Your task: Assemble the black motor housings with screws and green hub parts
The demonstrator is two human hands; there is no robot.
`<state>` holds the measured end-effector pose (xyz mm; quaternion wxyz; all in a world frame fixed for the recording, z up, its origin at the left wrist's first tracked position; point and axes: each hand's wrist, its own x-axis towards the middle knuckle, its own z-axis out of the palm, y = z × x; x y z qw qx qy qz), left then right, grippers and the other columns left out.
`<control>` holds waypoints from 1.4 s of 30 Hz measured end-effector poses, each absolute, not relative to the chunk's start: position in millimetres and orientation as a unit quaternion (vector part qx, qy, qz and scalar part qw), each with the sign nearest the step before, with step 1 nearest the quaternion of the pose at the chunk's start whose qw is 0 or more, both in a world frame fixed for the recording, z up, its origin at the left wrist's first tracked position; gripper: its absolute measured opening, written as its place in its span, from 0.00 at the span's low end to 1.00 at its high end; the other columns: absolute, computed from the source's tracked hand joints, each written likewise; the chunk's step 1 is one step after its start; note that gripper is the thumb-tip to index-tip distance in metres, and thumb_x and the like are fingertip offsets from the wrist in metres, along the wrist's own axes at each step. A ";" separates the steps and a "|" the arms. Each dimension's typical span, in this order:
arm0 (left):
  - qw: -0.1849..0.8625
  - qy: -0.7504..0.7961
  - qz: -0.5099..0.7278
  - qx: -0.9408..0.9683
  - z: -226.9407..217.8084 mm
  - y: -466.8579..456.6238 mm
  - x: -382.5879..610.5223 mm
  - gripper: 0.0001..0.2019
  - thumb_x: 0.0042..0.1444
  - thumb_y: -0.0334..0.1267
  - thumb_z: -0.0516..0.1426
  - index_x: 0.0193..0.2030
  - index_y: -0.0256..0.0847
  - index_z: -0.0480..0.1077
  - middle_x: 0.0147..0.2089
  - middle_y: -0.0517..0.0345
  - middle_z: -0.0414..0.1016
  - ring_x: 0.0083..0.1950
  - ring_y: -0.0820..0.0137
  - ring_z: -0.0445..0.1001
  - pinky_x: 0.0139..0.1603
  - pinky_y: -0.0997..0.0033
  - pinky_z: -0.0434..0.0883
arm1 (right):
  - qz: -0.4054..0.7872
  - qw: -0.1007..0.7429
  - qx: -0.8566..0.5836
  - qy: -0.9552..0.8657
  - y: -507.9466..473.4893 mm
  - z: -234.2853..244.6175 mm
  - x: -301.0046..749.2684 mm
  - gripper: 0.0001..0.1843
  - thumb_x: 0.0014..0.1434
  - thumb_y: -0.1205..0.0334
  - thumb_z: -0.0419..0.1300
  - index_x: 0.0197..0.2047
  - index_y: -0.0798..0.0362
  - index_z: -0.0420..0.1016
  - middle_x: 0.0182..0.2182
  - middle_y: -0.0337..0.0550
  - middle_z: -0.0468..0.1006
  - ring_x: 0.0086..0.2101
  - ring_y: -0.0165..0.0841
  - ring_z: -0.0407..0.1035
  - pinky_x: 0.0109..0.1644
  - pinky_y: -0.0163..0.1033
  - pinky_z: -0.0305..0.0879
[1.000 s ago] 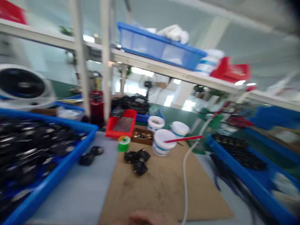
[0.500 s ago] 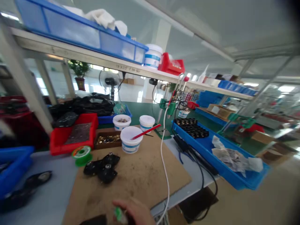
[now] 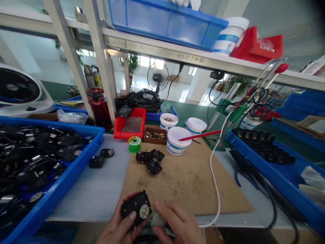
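Observation:
My left hand (image 3: 116,226) grips a round black part with a silver hub (image 3: 136,208) at the bench's near edge. My right hand (image 3: 179,223) is closed around a tool with a green and pale handle (image 3: 157,221), held right beside that part. A white cable (image 3: 214,176) runs from this tool across the brown cardboard mat (image 3: 193,183) toward the back. Three black parts (image 3: 150,160) lie grouped on the mat further back.
A blue bin of several black parts (image 3: 38,162) stands left; another blue tray (image 3: 269,159) right. Behind the mat: a green solder spool (image 3: 134,143), red tray (image 3: 130,126), brown box of brass pieces (image 3: 154,136), white tubs (image 3: 177,142), one with a red stick (image 3: 200,136). Two loose black parts (image 3: 101,157) lie on the grey mat.
The camera swung right, then back left and down. Both hands have come into view at the near edge, the left now holding a black part beside the tool.

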<state>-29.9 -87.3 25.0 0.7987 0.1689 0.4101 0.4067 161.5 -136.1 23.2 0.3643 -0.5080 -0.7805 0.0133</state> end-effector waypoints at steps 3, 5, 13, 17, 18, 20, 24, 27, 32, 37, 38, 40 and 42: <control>0.798 0.403 0.406 0.188 21.1 -89.4 -32.1 0.26 0.44 0.42 0.72 0.51 0.52 0.72 0.51 0.58 0.80 0.49 0.60 0.78 0.48 0.65 0.77 | 0.030 0.360 -0.511 -0.780 -134.0 27.9 158.9 0.18 0.64 0.61 0.56 0.56 0.56 0.72 0.39 0.52 0.82 0.36 0.36 0.80 0.38 0.33 0.77; 0.801 0.400 0.398 0.197 20.2 -90.4 -33.1 0.27 0.45 0.43 0.71 0.52 0.52 0.72 0.52 0.57 0.79 0.52 0.59 0.76 0.50 0.65 0.76 | 0.043 0.359 -0.516 -0.777 -133.6 28.5 157.0 0.19 0.62 0.63 0.57 0.56 0.55 0.72 0.40 0.52 0.82 0.36 0.37 0.80 0.38 0.34 0.77; 0.766 0.444 0.410 0.220 31.2 -92.5 -25.0 0.25 0.43 0.44 0.71 0.50 0.51 0.74 0.51 0.57 0.79 0.51 0.57 0.76 0.49 0.63 0.75 | 0.062 0.368 -0.517 -0.771 -134.8 29.5 155.2 0.20 0.61 0.66 0.57 0.57 0.54 0.69 0.40 0.51 0.81 0.36 0.37 0.79 0.38 0.35 0.77; 0.767 0.447 0.405 0.219 32.7 -92.0 -23.4 0.24 0.42 0.44 0.71 0.48 0.50 0.74 0.50 0.58 0.79 0.53 0.57 0.75 0.51 0.64 0.75 | 0.067 0.361 -0.525 -0.768 -135.3 31.0 154.8 0.19 0.62 0.65 0.57 0.56 0.54 0.70 0.40 0.52 0.81 0.36 0.38 0.79 0.38 0.36 0.77; 0.769 0.444 0.404 0.220 31.8 -91.8 -23.7 0.24 0.43 0.44 0.71 0.49 0.51 0.74 0.51 0.58 0.79 0.53 0.57 0.74 0.50 0.64 0.75 | 0.070 0.360 -0.528 -0.766 -135.5 31.4 154.5 0.18 0.63 0.64 0.57 0.56 0.55 0.70 0.40 0.52 0.81 0.36 0.38 0.79 0.37 0.37 0.77; 0.773 0.437 0.402 0.223 29.4 -91.6 -24.7 0.24 0.44 0.44 0.71 0.49 0.51 0.74 0.51 0.59 0.79 0.54 0.59 0.74 0.50 0.66 0.75 | 0.079 0.356 -0.530 -0.766 -135.9 32.4 153.9 0.17 0.64 0.63 0.56 0.55 0.55 0.71 0.40 0.53 0.81 0.37 0.39 0.79 0.37 0.37 0.78; 0.777 0.425 0.400 0.237 26.1 -91.8 -26.5 0.22 0.47 0.44 0.69 0.50 0.52 0.74 0.51 0.59 0.79 0.54 0.59 0.74 0.50 0.66 0.75 | 0.090 0.343 -0.535 -0.767 -137.4 35.2 153.7 0.17 0.64 0.63 0.55 0.56 0.55 0.71 0.41 0.53 0.81 0.38 0.39 0.79 0.39 0.38 0.78; 0.773 0.433 0.393 0.246 27.2 -91.7 -26.8 0.23 0.46 0.44 0.69 0.50 0.52 0.74 0.51 0.58 0.79 0.53 0.58 0.74 0.50 0.65 0.76 | 0.085 0.346 -0.535 -0.767 -138.8 37.4 154.5 0.17 0.65 0.61 0.55 0.56 0.55 0.71 0.40 0.52 0.81 0.38 0.38 0.78 0.39 0.37 0.77; 0.768 0.436 0.388 0.264 28.5 -92.0 -25.9 0.23 0.46 0.46 0.69 0.49 0.52 0.74 0.50 0.58 0.79 0.55 0.57 0.73 0.49 0.66 0.76 | 0.093 0.350 -0.538 -0.762 -139.9 40.1 155.2 0.16 0.66 0.61 0.54 0.55 0.55 0.71 0.39 0.52 0.81 0.36 0.37 0.78 0.38 0.37 0.77; 0.767 0.437 0.395 0.254 23.3 -92.8 -26.3 0.24 0.46 0.45 0.69 0.51 0.51 0.72 0.53 0.57 0.77 0.57 0.55 0.73 0.50 0.66 0.77 | 0.116 0.346 -0.548 -0.753 -140.4 42.5 153.3 0.16 0.68 0.60 0.53 0.55 0.57 0.72 0.41 0.53 0.80 0.38 0.39 0.77 0.40 0.40 0.77; 0.767 0.440 0.397 0.245 22.5 -92.6 -26.1 0.26 0.44 0.45 0.70 0.51 0.51 0.72 0.53 0.57 0.77 0.57 0.55 0.73 0.50 0.66 0.77 | 0.120 0.346 -0.549 -0.751 -140.4 43.1 152.9 0.16 0.68 0.59 0.53 0.55 0.57 0.72 0.41 0.53 0.80 0.38 0.40 0.77 0.39 0.40 0.77; 0.762 0.459 0.399 0.222 21.7 -91.9 -25.0 0.29 0.39 0.45 0.72 0.50 0.51 0.73 0.53 0.57 0.78 0.57 0.54 0.72 0.48 0.67 0.78 | 0.127 0.346 -0.551 -0.749 -140.6 43.9 152.3 0.16 0.67 0.59 0.54 0.55 0.56 0.72 0.42 0.52 0.80 0.39 0.40 0.77 0.39 0.41 0.77; 0.752 0.482 0.400 0.206 22.6 -91.1 -22.9 0.32 0.34 0.46 0.74 0.49 0.50 0.73 0.52 0.56 0.78 0.57 0.53 0.72 0.46 0.69 0.79 | 0.134 0.344 -0.554 -0.746 -141.0 44.3 152.4 0.16 0.67 0.59 0.55 0.55 0.55 0.72 0.42 0.51 0.80 0.39 0.39 0.77 0.40 0.40 0.76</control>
